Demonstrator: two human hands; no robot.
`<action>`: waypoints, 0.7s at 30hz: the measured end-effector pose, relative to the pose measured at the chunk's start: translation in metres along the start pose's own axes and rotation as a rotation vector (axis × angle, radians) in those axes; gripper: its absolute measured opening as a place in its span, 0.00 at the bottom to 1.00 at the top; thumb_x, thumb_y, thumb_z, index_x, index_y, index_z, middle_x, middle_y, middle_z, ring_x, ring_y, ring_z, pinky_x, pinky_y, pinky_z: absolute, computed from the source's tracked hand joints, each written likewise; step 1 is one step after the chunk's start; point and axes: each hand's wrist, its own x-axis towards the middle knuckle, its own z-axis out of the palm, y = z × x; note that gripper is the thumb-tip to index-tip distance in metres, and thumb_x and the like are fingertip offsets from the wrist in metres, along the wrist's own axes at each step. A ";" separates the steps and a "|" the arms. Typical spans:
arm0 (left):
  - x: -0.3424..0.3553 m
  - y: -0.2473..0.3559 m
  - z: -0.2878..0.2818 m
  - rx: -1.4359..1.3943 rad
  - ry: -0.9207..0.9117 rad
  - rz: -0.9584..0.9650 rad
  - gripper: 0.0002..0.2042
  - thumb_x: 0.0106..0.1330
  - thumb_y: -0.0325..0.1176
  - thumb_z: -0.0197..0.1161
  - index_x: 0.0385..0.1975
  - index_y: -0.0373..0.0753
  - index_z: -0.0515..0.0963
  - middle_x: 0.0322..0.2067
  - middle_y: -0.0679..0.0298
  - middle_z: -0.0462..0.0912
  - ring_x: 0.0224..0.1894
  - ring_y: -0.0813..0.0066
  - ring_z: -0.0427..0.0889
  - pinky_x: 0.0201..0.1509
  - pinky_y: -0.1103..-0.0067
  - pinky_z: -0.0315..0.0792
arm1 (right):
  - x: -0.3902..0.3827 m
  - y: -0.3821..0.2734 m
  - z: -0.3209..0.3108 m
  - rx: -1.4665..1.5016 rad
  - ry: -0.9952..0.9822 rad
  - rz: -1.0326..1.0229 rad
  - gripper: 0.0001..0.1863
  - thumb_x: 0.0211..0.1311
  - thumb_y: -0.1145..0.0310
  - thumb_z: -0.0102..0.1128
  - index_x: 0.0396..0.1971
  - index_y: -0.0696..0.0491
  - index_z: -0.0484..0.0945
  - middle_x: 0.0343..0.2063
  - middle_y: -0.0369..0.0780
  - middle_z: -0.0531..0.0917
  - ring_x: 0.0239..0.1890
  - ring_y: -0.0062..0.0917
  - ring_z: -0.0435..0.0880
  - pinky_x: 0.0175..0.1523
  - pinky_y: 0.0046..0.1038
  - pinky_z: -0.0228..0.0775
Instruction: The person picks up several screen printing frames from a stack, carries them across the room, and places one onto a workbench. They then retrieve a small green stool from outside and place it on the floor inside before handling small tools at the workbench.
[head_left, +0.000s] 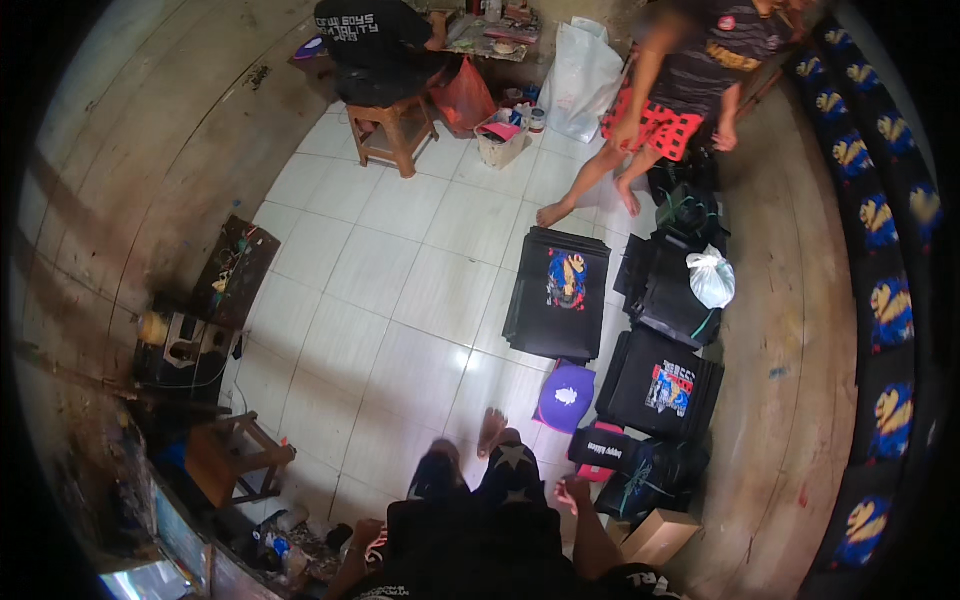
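Observation:
At the bottom of the head view, my left hand (pixel 366 534) hangs at my side with curled fingers, against a small red-and-white item (pixel 376 548) that I cannot make out. My right hand (pixel 572 494) hangs on the other side with its fingers loosely apart, holding nothing. It is nearest to a pink-and-black printed piece (pixel 590 470) on the tiled floor (pixel 400 260). Beside that lie a bundle of black pieces (pixel 662 465) tied with cord, a purple printed piece (pixel 555 415) and stacks of black printed panels (pixel 530 325).
A person on a stool (pixel 390 118) sits at the back; another person (pixel 700 70) stands barefoot beside the stacks. A wooden stool (pixel 215 455) and cluttered equipment (pixel 180 345) line the left. A cardboard box (pixel 660 535) is at lower right, printed panels (pixel 880 320) along the right wall.

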 end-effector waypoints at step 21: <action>0.012 0.979 0.149 -0.101 -0.143 0.767 0.12 0.68 0.35 0.53 0.43 0.33 0.74 0.37 0.56 0.82 0.33 0.70 0.82 0.37 0.78 0.77 | 0.150 -0.549 0.400 -0.331 0.044 -0.380 0.08 0.62 0.63 0.54 0.33 0.51 0.73 0.29 0.41 0.81 0.29 0.32 0.83 0.34 0.36 0.77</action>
